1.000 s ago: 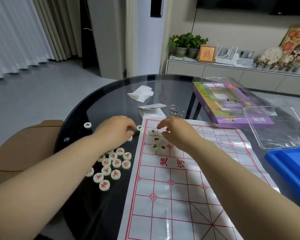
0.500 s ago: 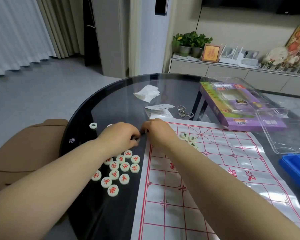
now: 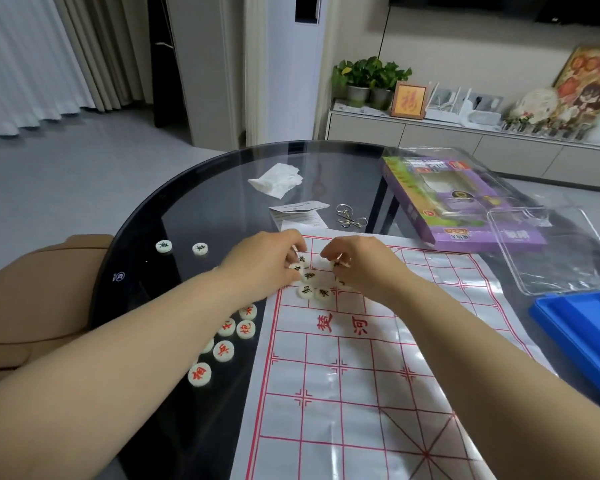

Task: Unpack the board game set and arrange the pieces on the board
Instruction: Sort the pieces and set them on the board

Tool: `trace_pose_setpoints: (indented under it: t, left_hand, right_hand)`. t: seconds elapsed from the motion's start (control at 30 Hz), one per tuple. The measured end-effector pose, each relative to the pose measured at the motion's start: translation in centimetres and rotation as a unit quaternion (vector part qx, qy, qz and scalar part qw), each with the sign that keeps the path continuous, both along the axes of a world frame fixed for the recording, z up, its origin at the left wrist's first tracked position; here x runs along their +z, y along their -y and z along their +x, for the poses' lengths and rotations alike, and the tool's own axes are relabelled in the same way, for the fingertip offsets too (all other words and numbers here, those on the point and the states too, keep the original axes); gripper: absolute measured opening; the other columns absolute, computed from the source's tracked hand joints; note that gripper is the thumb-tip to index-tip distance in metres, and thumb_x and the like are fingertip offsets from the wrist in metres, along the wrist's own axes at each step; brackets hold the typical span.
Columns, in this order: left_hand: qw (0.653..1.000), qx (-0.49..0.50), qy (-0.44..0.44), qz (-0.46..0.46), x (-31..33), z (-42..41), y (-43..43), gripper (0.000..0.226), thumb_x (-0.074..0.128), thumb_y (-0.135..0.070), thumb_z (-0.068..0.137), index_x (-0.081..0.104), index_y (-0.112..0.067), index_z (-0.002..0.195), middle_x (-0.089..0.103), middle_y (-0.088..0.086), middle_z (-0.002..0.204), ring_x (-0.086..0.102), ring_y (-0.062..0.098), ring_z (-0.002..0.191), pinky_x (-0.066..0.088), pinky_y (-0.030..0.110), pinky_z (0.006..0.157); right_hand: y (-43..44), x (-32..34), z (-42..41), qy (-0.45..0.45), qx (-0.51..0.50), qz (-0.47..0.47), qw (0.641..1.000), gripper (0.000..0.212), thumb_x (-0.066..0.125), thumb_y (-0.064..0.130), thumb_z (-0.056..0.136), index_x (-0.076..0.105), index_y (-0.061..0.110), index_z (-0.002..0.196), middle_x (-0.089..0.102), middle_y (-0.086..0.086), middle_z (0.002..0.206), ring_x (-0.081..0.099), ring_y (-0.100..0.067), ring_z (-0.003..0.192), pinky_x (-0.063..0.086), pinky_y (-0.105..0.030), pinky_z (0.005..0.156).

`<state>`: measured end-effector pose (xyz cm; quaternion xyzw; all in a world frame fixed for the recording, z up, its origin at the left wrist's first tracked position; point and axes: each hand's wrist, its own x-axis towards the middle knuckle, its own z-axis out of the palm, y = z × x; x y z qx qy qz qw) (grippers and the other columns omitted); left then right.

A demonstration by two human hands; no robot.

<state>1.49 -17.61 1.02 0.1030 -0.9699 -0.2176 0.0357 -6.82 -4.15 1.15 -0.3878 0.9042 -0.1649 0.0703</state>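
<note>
The step in hand is sorting. The round cream pieces with black characters [image 3: 309,276] lie in a loose cluster on the upper-left corner of the white plastic board with a red grid [image 3: 343,393], mid-frame, not yet on their points. The left hand [image 3: 267,263] and right hand [image 3: 359,266] sit close together over that cluster, with a small gap between them. The right hand's fingertips pinch one black-character piece. The left hand's fingers curl down onto the cluster, and whether they grip anything I cannot tell.

The round cream pieces with red characters [image 3: 224,351] lie off the board on the round dark glass table [image 3: 187,202], lower left, partly under the left forearm. Two stray black pieces [image 3: 163,246] sit apart at left (still to be fetched).

Next, I judge, each piece needs lifting singly and setting on a line crossing along the far edge, which calls for a light pinch and a look at its character.

Half a second ago both hands met at the board's left edge, off the sheet. Now they are over the corner, and the cluster there looks larger.
</note>
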Motion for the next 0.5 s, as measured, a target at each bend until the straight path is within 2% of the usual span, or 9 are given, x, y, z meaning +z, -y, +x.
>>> trace_pose_setpoints:
  t: [0.2, 0.3, 0.4, 0.5]
  left_hand:
    - [1.0, -0.012, 0.005, -0.017, -0.1, 0.1, -0.2, 0.046, 0.062, -0.025, 0.083, 0.046, -0.023, 0.126, 0.059, -0.005, 0.118, 0.054, 0.014, 0.108, 0.044, 0.031, 0.093]
    - [1.0, 0.003, -0.027, -0.012, 0.6, 1.8, 2.2, 0.039, 0.056, -0.018, 0.087, 0.051, -0.021, 0.125, 0.056, -0.004, 0.124, 0.051, 0.014, 0.114, 0.038, 0.026, 0.097]
    - [0.998, 0.045, -0.021, -0.039, 0.6, 4.0, 6.5, 0.035, 0.047, -0.007, 0.091, 0.054, -0.018, 0.124, 0.048, -0.001, 0.134, 0.041, 0.016, 0.125, 0.029, 0.025, 0.102]
    - [0.995, 0.056, 0.047, -0.071, -0.1, 5.5, 9.4, 0.045, 0.04, -0.004, 0.093, 0.039, -0.02, 0.136, 0.028, -0.002, 0.149, 0.023, 0.016, 0.137, 0.016, 0.024, 0.109]
  right_hand:
    - [-0.9, 0.1, 0.4, -0.012, -0.003, 0.017, 1.0, 0.037, 0.047, 0.005, 0.088, 0.054, 0.017, 0.123, 0.054, -0.002, 0.128, 0.049, -0.018, 0.115, 0.038, -0.023, 0.086]
    - [-0.2, 0.4, 1.2, -0.021, 0.016, 0.009, 1.0, 0.037, 0.048, 0.006, 0.089, 0.054, 0.018, 0.123, 0.051, -0.002, 0.13, 0.047, -0.019, 0.118, 0.04, -0.027, 0.091]
    - [1.8, 0.3, 2.8, -0.031, 0.065, 0.003, 0.997, 0.036, 0.047, 0.007, 0.091, 0.055, 0.018, 0.124, 0.052, -0.002, 0.131, 0.046, -0.019, 0.12, 0.039, -0.029, 0.096]
    - [5.0, -0.1, 4.2, -0.027, 0.128, 0.003, 0.991, 0.037, 0.044, 0.004, 0.089, 0.058, 0.016, 0.121, 0.056, -0.006, 0.121, 0.048, -0.022, 0.115, 0.041, -0.032, 0.092]
